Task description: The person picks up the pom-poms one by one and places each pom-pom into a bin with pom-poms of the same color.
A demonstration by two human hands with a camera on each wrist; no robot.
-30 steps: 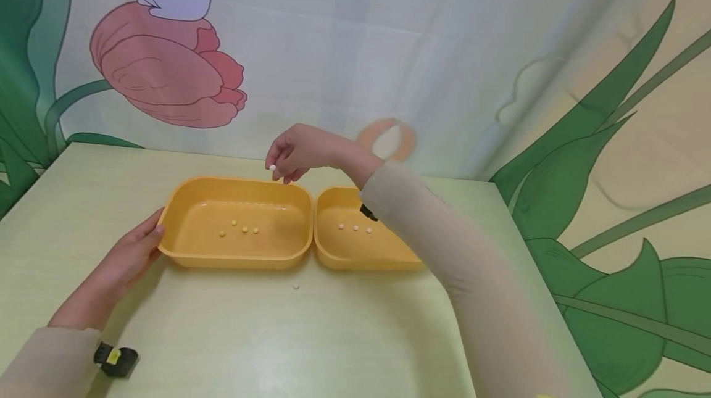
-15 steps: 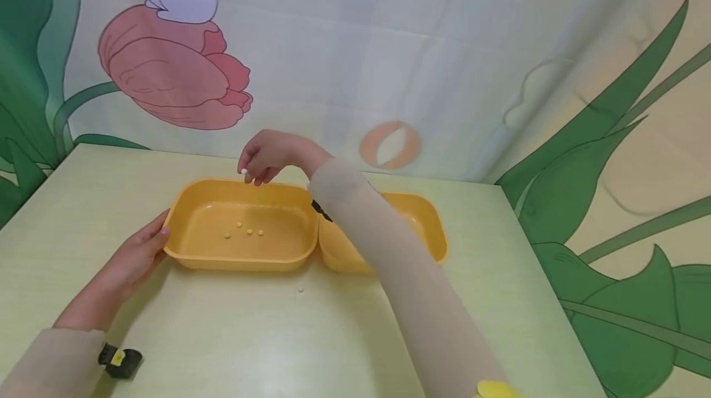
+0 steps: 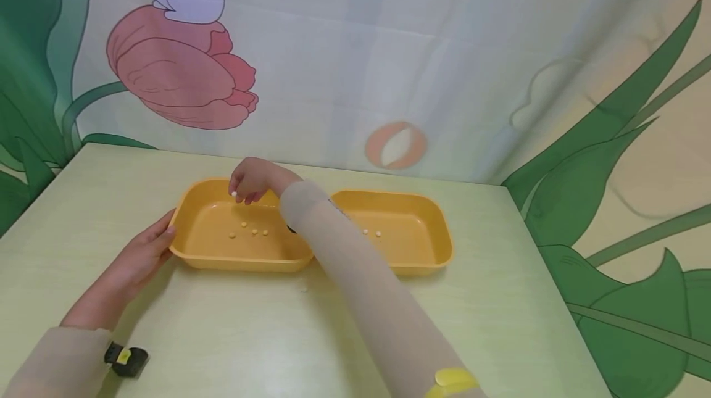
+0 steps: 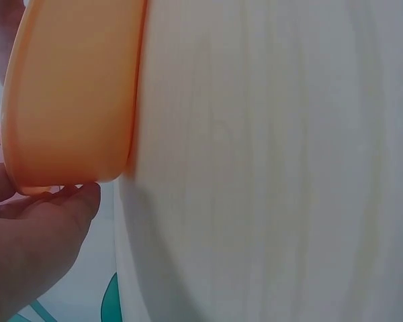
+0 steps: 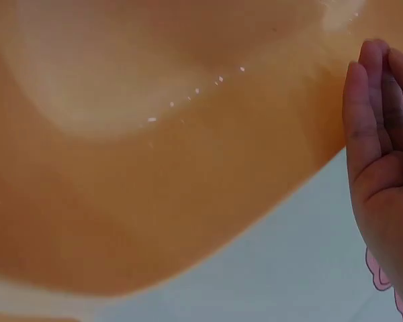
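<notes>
Two shallow yellow plastic trays stand side by side on the table. In the head view my right hand is over the back of the left tray, pinching a small white pellet between thumb and finger. Several pale yellow pellets lie on that tray's floor. My left hand holds the same tray by its left end; the left wrist view has its fingers at the orange-looking end wall. White pellets show in the right tray, partly covered by my right sleeve.
A single pale pellet lies on the table in front of the trays. Behind the table hangs a printed curtain. A black wrist device sits at the left cuff.
My right hand has moved left and down over the left tray with the white pellet still pinched. The left hand keeps its hold, and the view has shifted slightly.
</notes>
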